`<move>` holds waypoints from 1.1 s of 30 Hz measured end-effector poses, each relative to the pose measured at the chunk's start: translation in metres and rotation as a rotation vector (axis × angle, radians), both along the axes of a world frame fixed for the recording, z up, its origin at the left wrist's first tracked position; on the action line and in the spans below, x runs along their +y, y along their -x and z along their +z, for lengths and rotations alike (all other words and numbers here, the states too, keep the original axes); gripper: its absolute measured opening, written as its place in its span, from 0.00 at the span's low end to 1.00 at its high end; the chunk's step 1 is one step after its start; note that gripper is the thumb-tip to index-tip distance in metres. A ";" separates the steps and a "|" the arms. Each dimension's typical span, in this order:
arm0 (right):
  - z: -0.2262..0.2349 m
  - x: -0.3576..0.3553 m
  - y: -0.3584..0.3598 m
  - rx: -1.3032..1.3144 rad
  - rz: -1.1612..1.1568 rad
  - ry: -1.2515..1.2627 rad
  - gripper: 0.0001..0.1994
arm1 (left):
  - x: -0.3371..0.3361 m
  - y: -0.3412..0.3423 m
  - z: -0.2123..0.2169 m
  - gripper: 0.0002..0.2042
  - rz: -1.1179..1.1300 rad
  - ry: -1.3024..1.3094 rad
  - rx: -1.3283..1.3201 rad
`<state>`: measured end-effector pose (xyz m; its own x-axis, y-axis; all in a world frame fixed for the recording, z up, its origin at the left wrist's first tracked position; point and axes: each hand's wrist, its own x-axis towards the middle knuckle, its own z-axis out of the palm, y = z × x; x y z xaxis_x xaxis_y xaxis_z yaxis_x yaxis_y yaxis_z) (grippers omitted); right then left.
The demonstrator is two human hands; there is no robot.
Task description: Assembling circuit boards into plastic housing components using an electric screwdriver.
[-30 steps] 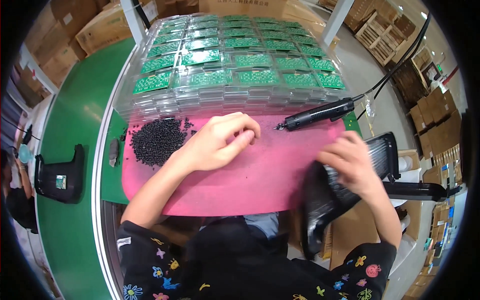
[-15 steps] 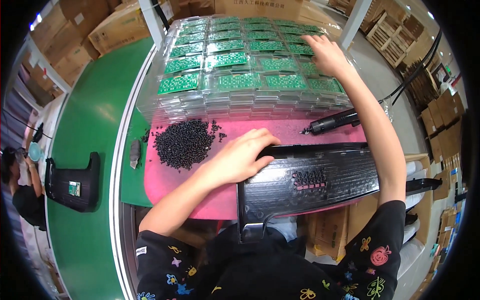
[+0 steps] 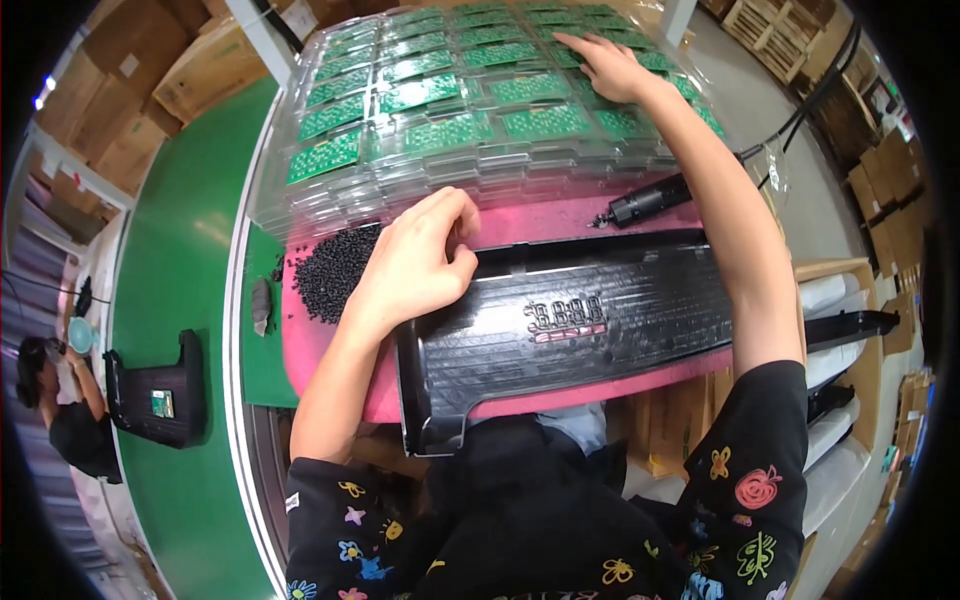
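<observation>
A long black plastic housing [image 3: 640,300] lies hollow side up in front of me, with a segmented display cutout in its floor. At its far left corner my left hand [image 3: 425,250] has curled fingers, the thumb against the rim; the fingertips are partly hidden. My right hand [image 3: 612,68] reaches over the clear plastic trays [image 3: 395,165], fingers stretched out over a green circuit board [image 3: 570,57] near the back right. Whether its fingertips touch the board cannot be made out. Rows of green circuit boards [image 3: 420,93] sit in the stacked trays.
Black screws [image 3: 335,275] are heaped on the pink mat [image 3: 325,350]. A black electric screwdriver [image 3: 650,200] lies behind the housing, near my right forearm. Another housing [image 3: 165,400] holding a small board stands on the green surface at left, where another person [image 3: 70,410] works.
The black housing has shifted left and away from me, and my left hand has moved the same way with its fingers more curled. My right hand has moved farther over the boards.
</observation>
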<state>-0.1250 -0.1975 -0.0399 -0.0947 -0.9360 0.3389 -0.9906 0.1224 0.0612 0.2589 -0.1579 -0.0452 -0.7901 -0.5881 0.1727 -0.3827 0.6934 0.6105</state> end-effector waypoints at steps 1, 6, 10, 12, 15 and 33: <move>0.001 0.000 0.002 -0.019 -0.013 -0.054 0.35 | 0.003 0.003 -0.005 0.05 -0.074 -0.042 0.106; 0.007 0.006 -0.018 0.150 0.020 0.129 0.38 | 0.004 0.002 -0.012 0.07 -0.218 0.067 0.076; 0.024 0.028 -0.034 0.028 0.214 0.828 0.40 | 0.006 0.009 -0.006 0.06 -0.200 0.010 0.089; 0.034 0.045 -0.086 -0.677 0.327 0.727 0.41 | 0.007 0.004 -0.005 0.09 -0.117 0.045 0.261; 0.056 0.105 -0.162 -1.253 0.435 0.545 0.40 | 0.005 -0.001 -0.006 0.25 -0.016 -0.059 0.485; -0.005 0.245 -0.167 -1.432 0.383 0.264 0.33 | 0.028 -0.004 0.002 0.27 -0.323 -0.253 0.363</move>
